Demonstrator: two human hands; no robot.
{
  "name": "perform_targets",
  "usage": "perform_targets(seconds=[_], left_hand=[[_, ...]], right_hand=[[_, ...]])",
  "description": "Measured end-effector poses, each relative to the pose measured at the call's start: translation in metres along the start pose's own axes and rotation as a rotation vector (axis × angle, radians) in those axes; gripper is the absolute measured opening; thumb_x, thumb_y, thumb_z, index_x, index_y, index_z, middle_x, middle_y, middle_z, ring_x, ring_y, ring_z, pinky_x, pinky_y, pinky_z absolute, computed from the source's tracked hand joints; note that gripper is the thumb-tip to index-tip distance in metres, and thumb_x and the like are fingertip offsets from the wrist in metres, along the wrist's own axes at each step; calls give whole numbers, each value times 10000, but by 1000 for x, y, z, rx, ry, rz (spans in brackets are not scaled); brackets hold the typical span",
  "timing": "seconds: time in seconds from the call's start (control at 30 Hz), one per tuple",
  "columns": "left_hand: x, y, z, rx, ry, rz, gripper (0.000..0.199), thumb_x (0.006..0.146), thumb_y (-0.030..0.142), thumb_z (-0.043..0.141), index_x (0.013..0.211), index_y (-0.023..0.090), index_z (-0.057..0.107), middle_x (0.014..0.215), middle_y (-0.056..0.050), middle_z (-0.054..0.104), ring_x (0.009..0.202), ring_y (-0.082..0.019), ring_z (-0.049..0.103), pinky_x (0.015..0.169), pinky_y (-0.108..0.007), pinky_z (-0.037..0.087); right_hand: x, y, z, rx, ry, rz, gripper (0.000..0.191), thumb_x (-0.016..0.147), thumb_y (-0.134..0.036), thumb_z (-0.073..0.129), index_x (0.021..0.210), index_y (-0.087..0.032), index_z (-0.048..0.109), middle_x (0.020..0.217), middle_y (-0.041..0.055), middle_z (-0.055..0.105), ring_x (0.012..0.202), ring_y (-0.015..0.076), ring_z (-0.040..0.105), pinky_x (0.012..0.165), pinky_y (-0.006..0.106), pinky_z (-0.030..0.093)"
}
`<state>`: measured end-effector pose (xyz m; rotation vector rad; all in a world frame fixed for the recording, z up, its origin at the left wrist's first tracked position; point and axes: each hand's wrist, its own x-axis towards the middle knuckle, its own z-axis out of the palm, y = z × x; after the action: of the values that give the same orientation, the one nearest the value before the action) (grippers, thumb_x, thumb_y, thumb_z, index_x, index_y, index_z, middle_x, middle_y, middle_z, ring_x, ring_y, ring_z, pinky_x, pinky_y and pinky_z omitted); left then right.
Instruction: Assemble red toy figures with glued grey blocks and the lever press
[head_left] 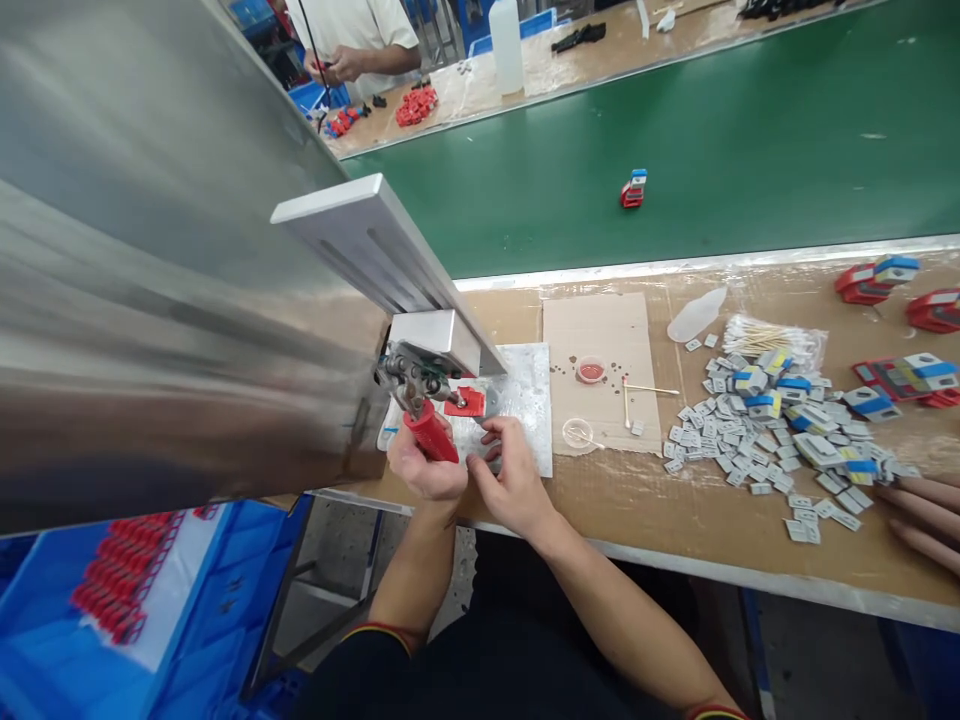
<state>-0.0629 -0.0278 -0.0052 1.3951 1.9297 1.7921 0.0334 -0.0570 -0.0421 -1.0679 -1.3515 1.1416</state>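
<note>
My left hand (427, 466) is wrapped round the red handle (433, 434) of a metal toggle clamp (411, 378). The clamp sits under a grey metal bracket (375, 240). Its tip meets a small red part (466, 402) with a grey piece at its right end. Just below that grey end is my right hand (511, 472), its thumb and fingers curled and apart, with nothing visible between them. Beneath lies a white speckled plate (529, 390).
Cardboard (600, 330) with a cup of red liquid (591, 370) and swabs lies right of the plate. Beyond are piled grey pieces (750, 430) and another person's hand (922, 515). A green conveyor (712, 130) runs behind; blue crates (52, 600) stand lower left.
</note>
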Motion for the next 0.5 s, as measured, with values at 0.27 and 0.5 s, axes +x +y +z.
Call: perform_targets(seconds=[0.27, 0.5], left_hand=[[5, 13, 7, -125, 67, 12, 538, 917, 689, 286, 648, 252, 448, 580, 9, 386, 505, -168, 387, 519, -338, 321], [13, 8, -13, -234, -121, -116, 603, 863, 788, 448, 664, 229, 557, 567, -7, 513, 513, -171, 496, 500, -314, 397]], right_hand=[[-2, -5, 0, -12, 5, -19, 286, 927, -180, 585, 1202, -233, 525, 1124, 88, 618, 983, 226, 650, 822, 398, 594], [-3, -3, -2, 25, 24, -2, 289, 916, -183, 590, 1193, -241, 530, 1079, 69, 615, 957, 219, 654, 762, 366, 591]])
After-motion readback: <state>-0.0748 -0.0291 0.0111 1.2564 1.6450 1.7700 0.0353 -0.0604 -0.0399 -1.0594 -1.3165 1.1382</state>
